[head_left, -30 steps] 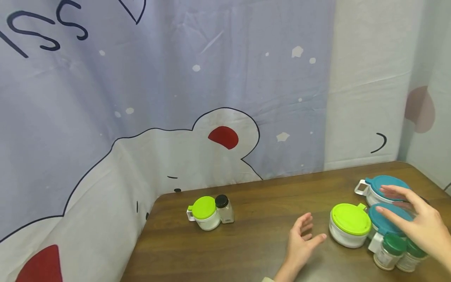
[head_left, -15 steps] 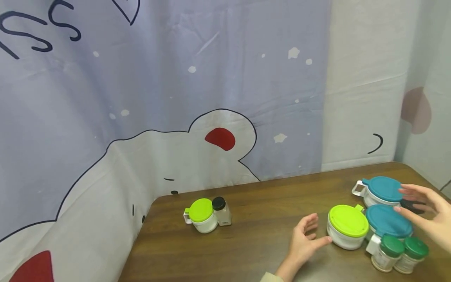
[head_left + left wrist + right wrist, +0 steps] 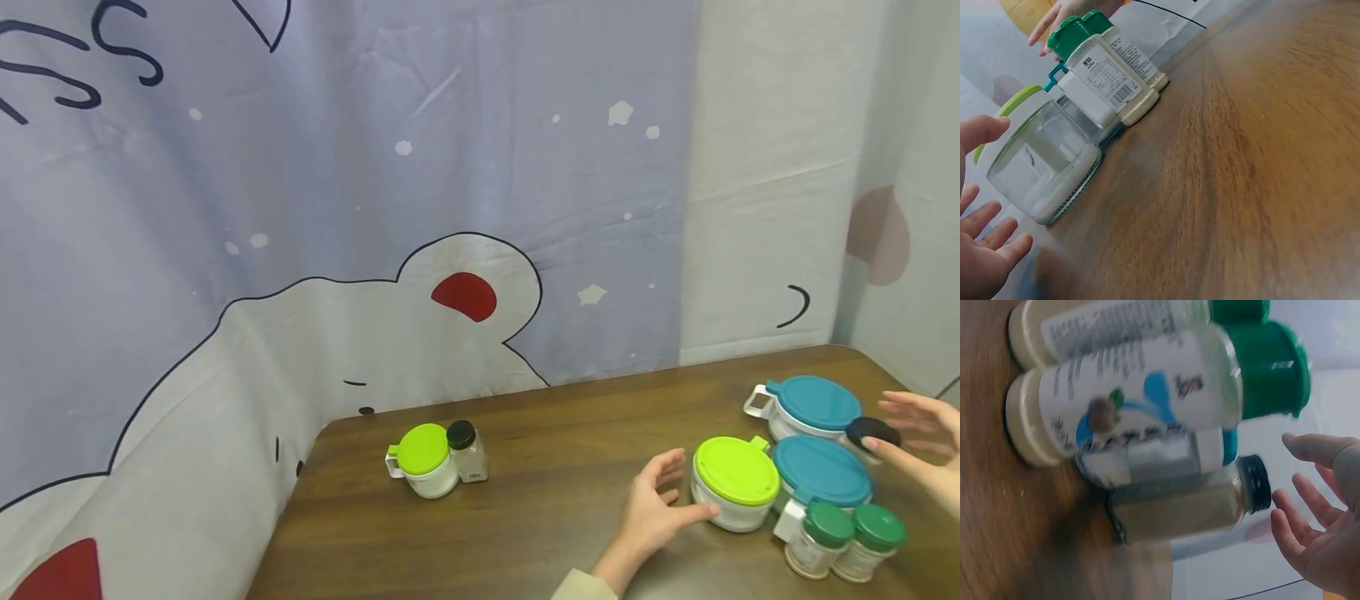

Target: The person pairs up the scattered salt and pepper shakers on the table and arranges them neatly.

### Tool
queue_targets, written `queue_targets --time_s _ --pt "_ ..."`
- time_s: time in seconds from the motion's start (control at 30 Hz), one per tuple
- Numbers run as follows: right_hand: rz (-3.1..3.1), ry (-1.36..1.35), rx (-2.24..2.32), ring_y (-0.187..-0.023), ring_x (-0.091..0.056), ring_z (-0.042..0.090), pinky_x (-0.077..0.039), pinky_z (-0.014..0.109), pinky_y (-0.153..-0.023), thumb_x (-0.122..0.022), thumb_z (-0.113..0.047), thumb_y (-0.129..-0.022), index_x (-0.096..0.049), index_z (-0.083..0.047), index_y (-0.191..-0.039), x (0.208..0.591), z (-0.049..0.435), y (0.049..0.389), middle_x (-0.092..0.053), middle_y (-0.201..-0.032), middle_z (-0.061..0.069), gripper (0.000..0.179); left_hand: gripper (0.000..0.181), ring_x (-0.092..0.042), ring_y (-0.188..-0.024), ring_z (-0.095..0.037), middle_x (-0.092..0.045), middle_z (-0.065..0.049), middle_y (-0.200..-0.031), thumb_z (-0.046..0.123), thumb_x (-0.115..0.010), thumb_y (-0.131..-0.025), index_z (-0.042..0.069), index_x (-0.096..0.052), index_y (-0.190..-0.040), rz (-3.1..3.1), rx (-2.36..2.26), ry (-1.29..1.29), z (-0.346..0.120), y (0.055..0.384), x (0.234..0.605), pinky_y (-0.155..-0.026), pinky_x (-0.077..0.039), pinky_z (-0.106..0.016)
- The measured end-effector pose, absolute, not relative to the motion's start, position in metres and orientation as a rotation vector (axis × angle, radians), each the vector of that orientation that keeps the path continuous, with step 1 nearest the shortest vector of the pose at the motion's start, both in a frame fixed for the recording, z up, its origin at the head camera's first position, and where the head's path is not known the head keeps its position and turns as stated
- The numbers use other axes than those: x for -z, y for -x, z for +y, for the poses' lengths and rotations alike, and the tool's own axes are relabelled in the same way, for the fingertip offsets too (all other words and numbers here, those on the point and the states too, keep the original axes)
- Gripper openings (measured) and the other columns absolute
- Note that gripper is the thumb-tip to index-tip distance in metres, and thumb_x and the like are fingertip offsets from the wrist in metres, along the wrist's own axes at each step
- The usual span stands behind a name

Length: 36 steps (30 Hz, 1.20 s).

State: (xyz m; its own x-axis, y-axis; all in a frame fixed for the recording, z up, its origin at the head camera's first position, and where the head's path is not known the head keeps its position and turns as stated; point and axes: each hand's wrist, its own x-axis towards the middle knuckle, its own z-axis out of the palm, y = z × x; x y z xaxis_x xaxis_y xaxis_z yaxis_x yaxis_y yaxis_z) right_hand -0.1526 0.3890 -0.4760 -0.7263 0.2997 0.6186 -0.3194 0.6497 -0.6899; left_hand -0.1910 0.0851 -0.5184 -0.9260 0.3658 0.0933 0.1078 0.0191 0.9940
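My left hand (image 3: 654, 510) is beside a round glass jar (image 3: 1050, 156) with a lime-green lid (image 3: 737, 470). Its fingers are spread and its thumb tip overlaps the jar's side in the head view. My right hand (image 3: 926, 437) is at the far right with fingers apart, close to a bottle (image 3: 1179, 509) with a black cap (image 3: 872, 432). Two blue-lidded jars, one behind (image 3: 816, 403) and one nearer (image 3: 822, 472), stand in the same group. In front of them are two green-capped seasoning bottles, one left (image 3: 817, 540) and one right (image 3: 870, 543).
Farther left on the wooden table (image 3: 555, 483) stand a small lime-lidded jar (image 3: 424, 458) with a white handle and a black-capped shaker (image 3: 468, 452), side by side. A printed curtain (image 3: 360, 167) hangs right behind the table.
My right hand has drawn back to the right from over the blue lids, uncovering the black cap. My left hand has moved right, closer to the lime-lidded jar. The head view has shifted slightly.
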Motion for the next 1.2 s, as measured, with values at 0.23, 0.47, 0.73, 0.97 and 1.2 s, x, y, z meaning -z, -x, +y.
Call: queue_targets --time_s 0.23,0.47,0.73,0.97,1.2 --pt "-2.150 0.072 -1.082 -0.091 -0.039 -0.028 -0.030 -0.006 -0.070 -0.073 0.006 -0.077 -0.045 -0.019 -0.142 0.486 0.402 0.152 -0.038 -0.112 -0.042 0.075 0.068 -0.055 -0.113 -0.001 -0.061 0.013 -0.123 0.003 -0.083 -0.069 0.016 -0.056 -0.130 2.113 -1.996 -0.507 0.094 0.190 0.515 -0.092 -0.050 -0.023" --pt "-2.198 0.136 -1.124 -0.090 -0.037 -0.025 -0.032 -0.005 -0.064 -0.076 -0.001 -0.078 -0.040 -0.023 -0.145 0.488 0.408 0.149 -0.037 -0.110 -0.040 0.079 0.073 -0.053 -0.114 0.000 -0.058 0.016 -0.124 0.005 -0.086 -0.066 0.021 -0.055 -0.131 2.139 -1.964 -0.518 0.100 0.192 0.516 -0.092 -0.048 -0.023" --pt "-2.301 -0.042 -1.105 -0.097 -0.039 -0.022 -0.036 -0.003 -0.065 -0.077 0.007 -0.074 -0.035 -0.014 -0.148 0.538 0.439 0.162 -0.042 -0.116 -0.036 0.088 0.078 -0.053 -0.114 0.000 -0.057 0.014 -0.125 0.006 -0.087 -0.066 0.020 -0.051 -0.134 2.146 -1.930 -0.590 0.100 0.197 0.522 -0.094 -0.046 -0.021" --pt "-2.349 -0.058 -1.179 -0.096 -0.038 -0.024 -0.041 0.000 -0.062 -0.075 0.004 -0.077 -0.036 -0.019 -0.146 0.514 0.420 0.150 -0.037 -0.117 -0.041 0.082 0.081 -0.053 -0.114 0.001 -0.058 0.011 -0.125 0.002 -0.086 -0.066 0.016 -0.048 -0.136 2.097 -1.950 -0.662 0.104 0.202 0.524 -0.095 -0.046 -0.017" --pt "-2.406 -0.027 -1.178 -0.096 -0.035 -0.026 -0.047 0.009 -0.068 -0.073 -0.001 -0.081 -0.036 -0.020 -0.147 0.505 0.416 0.144 -0.034 -0.117 -0.044 0.079 0.085 -0.053 -0.113 0.002 -0.054 0.015 -0.128 0.005 -0.087 -0.065 0.022 -0.045 -0.136 2.116 -1.898 -0.661 0.109 0.202 0.526 -0.095 -0.044 -0.017"
